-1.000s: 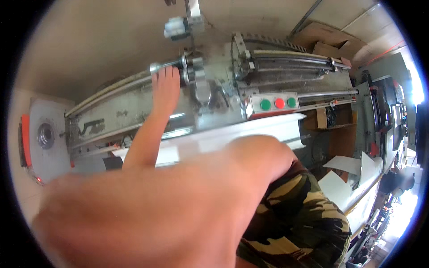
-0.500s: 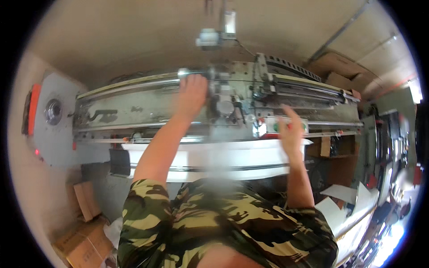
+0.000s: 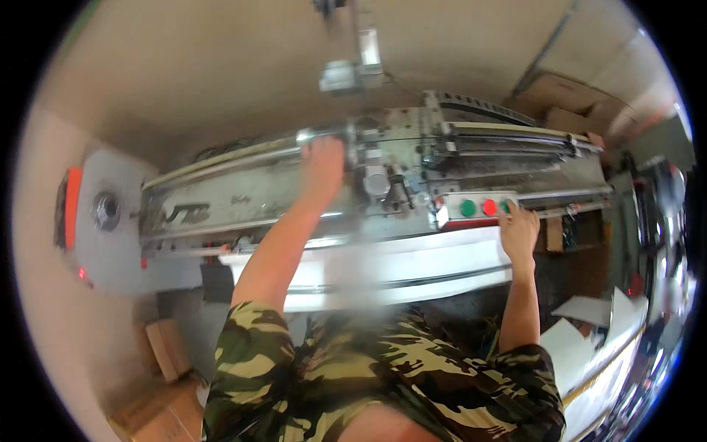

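A long bench machine with metal rails stretches across in front of me. My left hand is closed at a shiny metal cylinder on its carriage, left of the middle; its fingers are blurred and partly hidden. To the right, my right hand is open over the end of a push-button box. Its fingertips touch or hover at the right-hand green button, partly covering it. Another green button and a red button show beside it. White sheet material hangs along the machine's front.
A grey housing with a round fitting stands at the left end. Cardboard boxes lie at lower left. A pale bracket overhangs the carriage. White panels lean at lower right, and shelving sits under the machine's right end.
My right hand has moved right and down from above the button box to its right end, uncovering the buttons. My left hand stays at the cylinder. The whole view has shifted slightly.
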Demonstrator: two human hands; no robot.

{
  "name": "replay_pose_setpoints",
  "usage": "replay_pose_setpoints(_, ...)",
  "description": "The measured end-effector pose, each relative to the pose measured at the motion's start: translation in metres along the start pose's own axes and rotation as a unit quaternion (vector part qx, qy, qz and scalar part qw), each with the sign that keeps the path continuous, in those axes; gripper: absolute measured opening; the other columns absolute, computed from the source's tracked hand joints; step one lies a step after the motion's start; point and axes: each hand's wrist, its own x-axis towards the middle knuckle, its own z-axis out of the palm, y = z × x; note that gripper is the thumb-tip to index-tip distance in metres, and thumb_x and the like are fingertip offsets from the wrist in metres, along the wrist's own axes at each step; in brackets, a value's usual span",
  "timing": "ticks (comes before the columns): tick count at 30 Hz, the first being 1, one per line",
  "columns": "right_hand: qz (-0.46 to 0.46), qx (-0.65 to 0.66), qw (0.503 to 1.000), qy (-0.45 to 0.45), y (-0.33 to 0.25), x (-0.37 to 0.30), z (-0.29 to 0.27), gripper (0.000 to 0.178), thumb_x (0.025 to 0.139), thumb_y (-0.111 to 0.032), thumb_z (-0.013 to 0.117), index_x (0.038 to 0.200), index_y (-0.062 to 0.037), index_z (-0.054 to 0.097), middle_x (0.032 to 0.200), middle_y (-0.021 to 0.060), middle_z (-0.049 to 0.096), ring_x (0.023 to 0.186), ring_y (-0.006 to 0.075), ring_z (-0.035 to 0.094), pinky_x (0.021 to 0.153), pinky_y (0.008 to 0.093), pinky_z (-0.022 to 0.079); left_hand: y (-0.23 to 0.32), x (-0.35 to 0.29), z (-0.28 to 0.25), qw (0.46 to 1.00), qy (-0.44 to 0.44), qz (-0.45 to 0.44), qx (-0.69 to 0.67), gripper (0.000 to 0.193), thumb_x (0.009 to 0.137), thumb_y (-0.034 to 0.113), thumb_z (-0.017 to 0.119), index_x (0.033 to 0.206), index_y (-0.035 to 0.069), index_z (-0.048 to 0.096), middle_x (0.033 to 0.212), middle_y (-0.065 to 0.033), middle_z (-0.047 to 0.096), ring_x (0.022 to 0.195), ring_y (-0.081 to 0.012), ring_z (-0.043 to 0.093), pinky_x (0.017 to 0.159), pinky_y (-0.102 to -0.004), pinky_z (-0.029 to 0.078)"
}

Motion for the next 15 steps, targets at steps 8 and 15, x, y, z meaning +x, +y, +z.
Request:
replay_pose_setpoints(8, -0.100, 0.080, 0.977, 0.172, -0.151, 0.010, -0.079, 0.062, 0.082, -0.019, 0.076, 0.140, -0.0072, 0.055, 0.142, 0.0173, 0.056, 0.137, 0.0415, 0.042, 0.114, 0.0572, 0.028, -0.012, 0.001, 0.003, 0.996, 0.075, 0.036, -0.013, 0.016, 0.086, 0.012, 0.058, 0.101, 0.008, 0.056, 0.102, -0.0094, 0.054, 0.104, -0.0280, 0.053, 0.093, -0.0455, 0.040)
replay_pose_setpoints(15, -0.091, -0.002, 0.976, 0.199, -0.257, -0.033, -0.112, 0.053, 0.081, -0.020, 0.073, 0.131, -0.0070, 0.061, 0.140, 0.0160, 0.057, 0.134, 0.0392, 0.044, 0.112, 0.0586, 0.031, -0.037, -0.012, -0.003, 0.995, 0.074, 0.055, -0.046, 0.020, 0.084, 0.012, 0.061, 0.103, 0.007, 0.058, 0.103, -0.0082, 0.054, 0.104, -0.0265, 0.052, 0.094, -0.0446, 0.039)
